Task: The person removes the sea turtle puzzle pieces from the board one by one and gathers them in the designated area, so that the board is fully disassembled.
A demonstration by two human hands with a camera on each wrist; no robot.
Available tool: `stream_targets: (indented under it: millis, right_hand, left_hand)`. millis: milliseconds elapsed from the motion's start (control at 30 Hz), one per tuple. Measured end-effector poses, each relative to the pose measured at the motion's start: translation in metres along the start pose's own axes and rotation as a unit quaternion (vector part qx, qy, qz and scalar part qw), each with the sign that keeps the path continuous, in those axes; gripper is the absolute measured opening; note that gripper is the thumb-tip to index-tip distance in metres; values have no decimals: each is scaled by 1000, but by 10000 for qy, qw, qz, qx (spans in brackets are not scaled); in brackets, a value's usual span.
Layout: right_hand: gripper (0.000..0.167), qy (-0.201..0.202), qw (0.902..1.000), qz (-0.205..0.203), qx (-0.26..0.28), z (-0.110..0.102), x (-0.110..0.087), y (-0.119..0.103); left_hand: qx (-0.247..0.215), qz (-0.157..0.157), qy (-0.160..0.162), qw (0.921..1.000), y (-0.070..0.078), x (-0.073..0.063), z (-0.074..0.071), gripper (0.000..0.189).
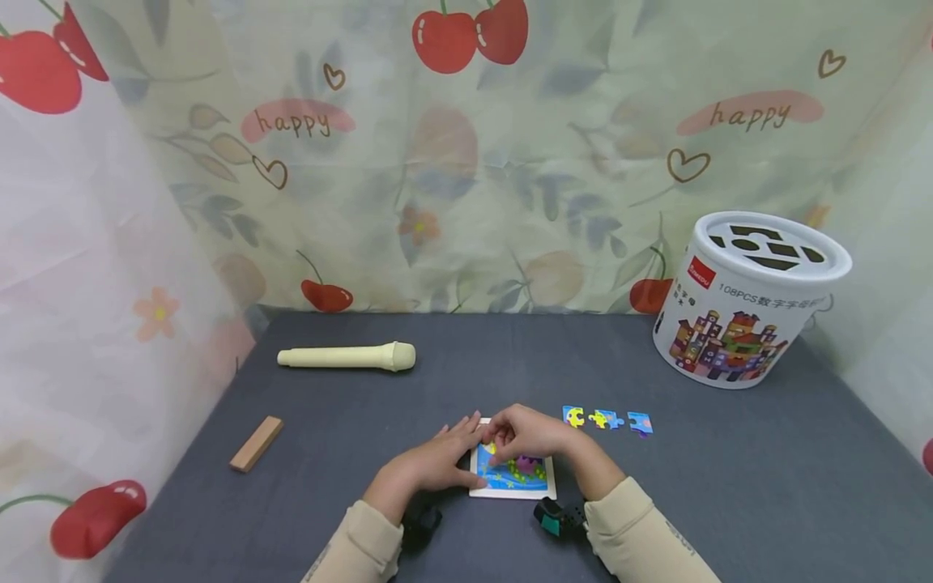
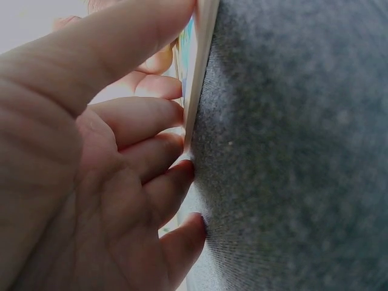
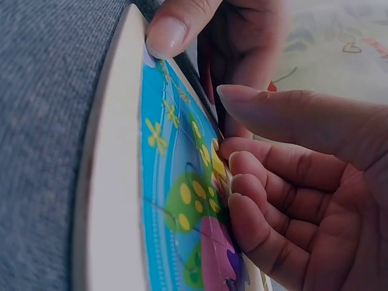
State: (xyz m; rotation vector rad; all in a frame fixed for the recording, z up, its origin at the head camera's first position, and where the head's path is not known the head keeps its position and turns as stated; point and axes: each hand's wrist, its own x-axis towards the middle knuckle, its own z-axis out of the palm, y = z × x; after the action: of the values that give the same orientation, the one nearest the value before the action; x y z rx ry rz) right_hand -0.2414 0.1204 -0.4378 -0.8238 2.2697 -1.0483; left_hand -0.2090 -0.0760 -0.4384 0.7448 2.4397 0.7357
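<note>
A small jigsaw puzzle (image 1: 513, 479) in a pale wooden frame lies on the dark table, its picture blue with yellow flowers and green and pink shapes. My left hand (image 1: 440, 457) rests along the frame's left side, thumb on the near left corner and fingertips against the edge. Over the upper left of the picture, my right hand (image 1: 528, 433) bends its fingers down. In the right wrist view its fingertips (image 3: 242, 212) touch the puzzle surface (image 3: 182, 200), while the thumb stands apart from them. Whether a piece lies under those fingertips is hidden.
Three loose puzzle pieces (image 1: 605, 419) lie beyond the right hand. A cream toy microphone (image 1: 346, 357) lies at the back left, a wooden block (image 1: 257, 444) at the left. At the back right stands a white lidded bucket (image 1: 736, 316), before a patterned curtain (image 1: 496, 219).
</note>
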Motion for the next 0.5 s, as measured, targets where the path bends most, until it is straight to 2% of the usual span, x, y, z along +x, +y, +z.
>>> stream_targets:
  millis: [500]
  right_hand:
    - [18,157,9996,30,250,-2,-1,1]
  left_hand:
    - [2,61,97,9999,0,-1,1,75]
